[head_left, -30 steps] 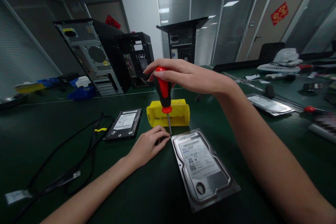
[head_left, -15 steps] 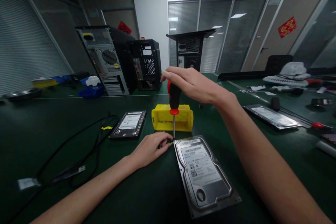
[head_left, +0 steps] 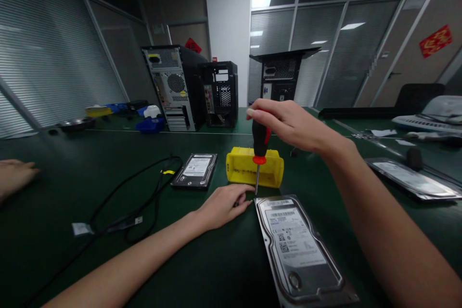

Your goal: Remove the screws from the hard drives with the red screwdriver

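A silver hard drive [head_left: 296, 245] with a white label lies on the green table, label side up. The screwdriver [head_left: 260, 142], with its black and red handle, stands nearly upright, tip at the drive's far left corner. My right hand [head_left: 285, 120] is closed over the top of the handle. Beside the tip rests my left hand [head_left: 229, 206], index finger and thumb almost meeting near the shaft and the drive's corner; whatever sits in its curled fingers is too dark to name. Just behind the tip, a yellow plastic bin [head_left: 236, 160] lies with its opening facing me.
A second hard drive [head_left: 195, 171] and a black USB cable [head_left: 119, 225] lie to the left; another drive [head_left: 411, 178] is at right. Computer cases [head_left: 176, 86] stand at the back. Another person's hand [head_left: 16, 177] rests at the left edge.
The view has swung left, so everything appears further right, and another person's hand has come into view. My right hand's fingers curl more around the handle. The screwdriver stays at the drive's corner.
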Available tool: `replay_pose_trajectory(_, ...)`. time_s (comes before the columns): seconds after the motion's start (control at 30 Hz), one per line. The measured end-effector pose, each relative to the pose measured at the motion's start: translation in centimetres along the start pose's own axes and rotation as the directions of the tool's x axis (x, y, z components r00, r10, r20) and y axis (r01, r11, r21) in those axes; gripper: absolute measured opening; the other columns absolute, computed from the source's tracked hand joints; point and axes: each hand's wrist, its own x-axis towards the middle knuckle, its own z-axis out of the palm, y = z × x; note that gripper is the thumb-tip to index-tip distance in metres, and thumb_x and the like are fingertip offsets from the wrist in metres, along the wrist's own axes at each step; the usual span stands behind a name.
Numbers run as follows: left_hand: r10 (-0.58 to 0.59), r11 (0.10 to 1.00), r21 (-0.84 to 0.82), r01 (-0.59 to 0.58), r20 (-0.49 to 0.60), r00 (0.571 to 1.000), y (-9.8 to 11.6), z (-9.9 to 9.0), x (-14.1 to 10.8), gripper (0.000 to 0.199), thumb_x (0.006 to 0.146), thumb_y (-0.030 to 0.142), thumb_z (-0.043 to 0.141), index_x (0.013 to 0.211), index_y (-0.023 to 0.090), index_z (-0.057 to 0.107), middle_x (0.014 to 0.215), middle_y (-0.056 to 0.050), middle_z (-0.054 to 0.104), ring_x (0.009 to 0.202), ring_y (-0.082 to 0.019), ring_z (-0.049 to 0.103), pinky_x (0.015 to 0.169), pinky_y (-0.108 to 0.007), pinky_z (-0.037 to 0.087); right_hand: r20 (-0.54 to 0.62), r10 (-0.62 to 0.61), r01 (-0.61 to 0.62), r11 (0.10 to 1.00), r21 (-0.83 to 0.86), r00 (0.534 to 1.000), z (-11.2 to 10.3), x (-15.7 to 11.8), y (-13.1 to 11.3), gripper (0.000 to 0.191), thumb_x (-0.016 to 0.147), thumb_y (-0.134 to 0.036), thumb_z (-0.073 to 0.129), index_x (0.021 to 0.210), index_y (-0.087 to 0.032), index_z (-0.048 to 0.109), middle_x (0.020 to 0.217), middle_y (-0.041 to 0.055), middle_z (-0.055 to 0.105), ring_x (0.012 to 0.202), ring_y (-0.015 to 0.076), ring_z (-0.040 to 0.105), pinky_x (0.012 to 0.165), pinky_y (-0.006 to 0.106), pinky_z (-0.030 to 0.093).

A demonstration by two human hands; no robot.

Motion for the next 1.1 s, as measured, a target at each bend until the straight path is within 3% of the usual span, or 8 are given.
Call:
replay_pose_trajectory(0.17,-0.006,1.0,-0.01,0.006,0.006,1.0,-0.07,-0.03,-0.05,0.033,0.092,0.024,0.052,0.124,0.019,0.052,0.075,0.003,0.056,0.067,-0.013,0.053,0.064,-0.024,0.042,0.066,-0.02,0.013,0.995,0.1,0.998,-0.54,-0.33,-0.1,0.044,0.097,-0.038,0.038,0.132,-0.014,0.049,0.113,0.008,0.061,0.097,0.0172,0.057,0.083,0.029,0.042)
replay_pose_trajectory(0.4,-0.012,1.0,-0.008,0.013,0.02,1.0,0.0,-0.16,0.1,0.032,0.091,0.024,0.052,0.122,0.017,0.053,0.076,0.002,0.056,0.068,-0.013,0.053,0.064,-0.023,0.041,0.022,-0.006,0.008,0.998,-0.058,1.0,-0.05,-0.01,-0.32,0.046,0.09,-0.05,0.048,0.124,-0.019,0.052,0.079,0.001,0.056,0.062,0.0097,0.048,0.058,0.023,0.035)
replay_pose_trajectory(0.53,-0.006,1.0,-0.004,0.006,0.019,1.0,-0.1,-0.05,0.07,0.031,0.091,0.024,0.053,0.121,0.018,0.054,0.077,0.002,0.057,0.069,-0.014,0.053,0.065,-0.023,0.042,0.04,0.017,-0.016,1.0,-0.017,0.999,-0.01,-0.09,-0.13,0.04,0.094,-0.049,0.039,0.11,-0.017,0.056,0.083,0.0025,0.058,0.068,0.0112,0.052,0.062,0.025,0.039)
replay_pose_trajectory(0.67,0.003,1.0,0.014,-0.003,0.04,0.999,-0.01,-0.05,0.03,0.024,0.091,0.022,0.052,0.113,0.017,0.06,0.078,0.0,0.058,0.072,-0.014,0.054,0.067,-0.024,0.042,0.138,-0.003,-0.033,0.964,0.262,0.99,-0.4,-0.4,-0.12,0.031,0.098,-0.03,0.034,0.122,-0.019,0.05,0.107,0.0048,0.059,0.093,0.0139,0.057,0.077,0.027,0.046)
replay_pose_trajectory(0.77,-0.002,1.0,0.015,0.001,0.046,0.999,0.19,-0.19,0.09,0.023,0.091,0.022,0.052,0.112,0.017,0.061,0.078,0.0,0.058,0.073,-0.015,0.054,0.067,-0.024,0.042,0.143,-0.066,0.009,0.932,0.363,0.988,-0.38,-0.35,-0.3,0.035,0.096,-0.032,0.039,0.128,-0.017,0.046,0.118,0.0067,0.055,0.1,0.0141,0.056,0.083,0.028,0.047)
replay_pose_trajectory(0.87,-0.008,1.0,0.008,0.008,0.05,0.999,0.31,-0.31,0.16,0.024,0.091,0.022,0.052,0.112,0.017,0.061,0.079,0.0,0.058,0.073,-0.015,0.054,0.067,-0.024,0.043,0.074,-0.081,0.055,0.953,0.298,0.994,0.02,-0.01,-0.41,0.04,0.093,-0.036,0.048,0.126,-0.015,0.046,0.113,0.0071,0.056,0.09,0.0123,0.055,0.077,0.026,0.045)
replay_pose_trajectory(1.0,-0.004,1.0,0.001,0.004,0.049,0.999,0.24,-0.3,0.17,0.025,0.091,0.021,0.052,0.114,0.017,0.061,0.079,0.0,0.058,0.074,-0.015,0.055,0.069,-0.025,0.044,0.023,-0.077,0.073,0.986,0.148,0.997,0.4,0.24,-0.26,0.034,0.092,-0.044,0.047,0.103,-0.013,0.057,0.088,0.003,0.057,0.073,0.01,0.05,0.066,0.024,0.039)
replay_pose_trajectory(1.1,0.0,1.0,0.004,-0.001,0.044,0.999,0.13,-0.22,0.13,0.025,0.091,0.023,0.051,0.114,0.017,0.06,0.079,0.0,0.058,0.074,-0.015,0.055,0.07,-0.025,0.044,0.04,-0.041,0.032,0.981,0.193,0.998,0.23,0.05,-0.07,0.032,0.098,-0.037,0.035,0.1,-0.013,0.056,0.091,0.0038,0.058,0.08,0.0117,0.053,0.071,0.024,0.041)
